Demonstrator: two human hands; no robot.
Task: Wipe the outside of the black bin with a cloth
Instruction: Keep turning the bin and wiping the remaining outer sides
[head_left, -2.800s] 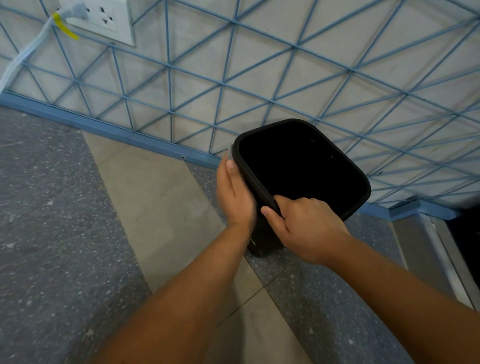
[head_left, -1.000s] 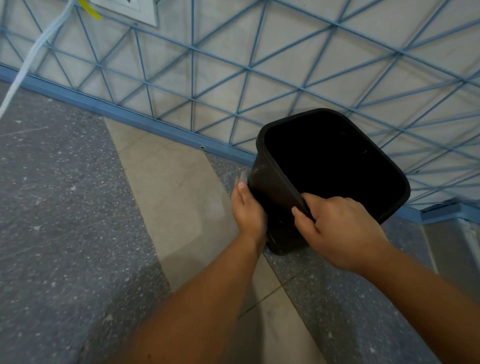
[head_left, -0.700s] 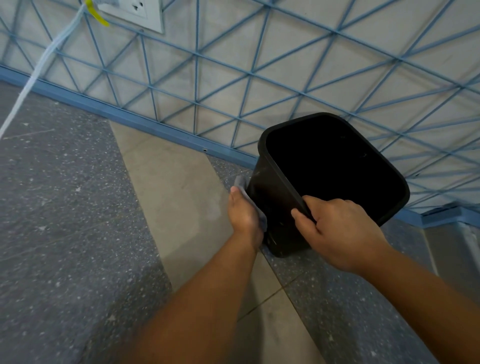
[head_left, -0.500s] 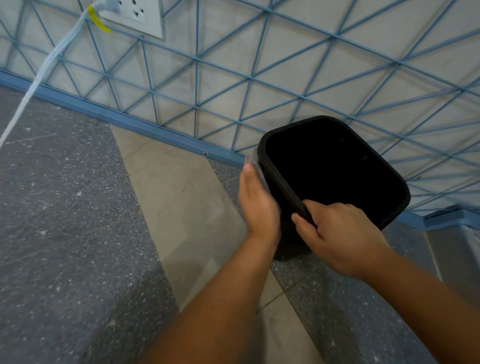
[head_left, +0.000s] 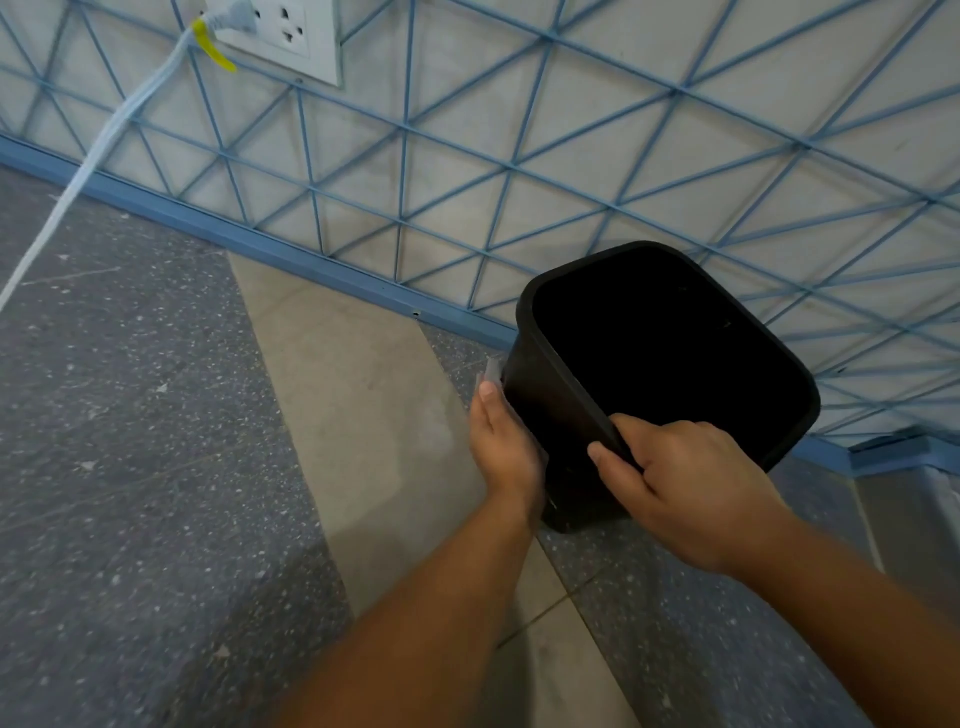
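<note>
A: Where does the black bin (head_left: 571, 415) stand?

B: Right of centre in the frame, on the grey floor (head_left: 130, 467) by the blue-lined wall (head_left: 519, 130), tipped so its mouth faces the camera.

A: And the hands?

B: The right hand (head_left: 680, 478) curls over the near rim, thumb outside, steadying it. The left hand (head_left: 506, 447) lies flat with straight fingers against the bin's left wall, pressing the cloth (head_left: 492, 370) there (only a pale corner shows past the fingertips).

A: How far along?

B: Mid-wipe on that left side, I judge. The far and right sides are hidden, so I cannot tell whether they are done; likely they remain, along with the base
</note>
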